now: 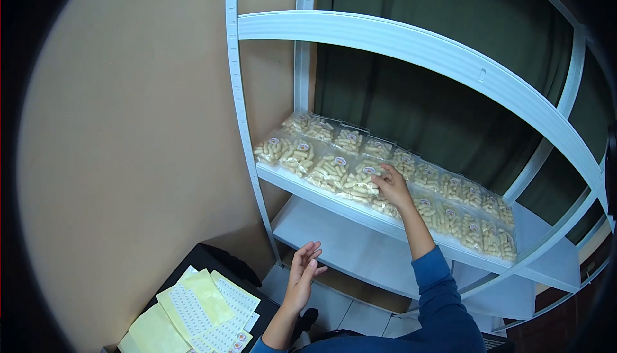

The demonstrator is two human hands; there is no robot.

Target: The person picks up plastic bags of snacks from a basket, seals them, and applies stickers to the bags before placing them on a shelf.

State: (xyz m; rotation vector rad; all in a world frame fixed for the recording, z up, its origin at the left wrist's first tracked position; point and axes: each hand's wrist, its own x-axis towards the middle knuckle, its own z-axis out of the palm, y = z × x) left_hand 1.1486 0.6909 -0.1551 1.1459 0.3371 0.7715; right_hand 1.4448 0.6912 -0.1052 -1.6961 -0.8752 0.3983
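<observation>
My right hand (pixel 394 187) reaches over the front row on the shelf, thumb and forefinger slightly apart beside a round sticker (pixel 369 170) on a clear bag (pixel 357 185) of pale, finger-shaped pieces. Whether the fingertips touch the bag is hard to tell. Part of a neighbouring bag (pixel 385 207) is hidden beneath the wrist. My left hand (pixel 303 273) hovers in front of the lower shelf, palm turned inward, fingers loosely stretched and holding nothing. Similar bags lie side by side in two rows, many bearing a round sticker.
White shelving has an upper beam (pixel 385 32), an upright (pixel 239 96) at left and a lower shelf (pixel 347 240). Sticker sheets (pixel 186 308) and yellowish backing paper (pixel 209 296) lie on a black surface at lower left. A dark green curtain (pixel 411 89) hangs behind.
</observation>
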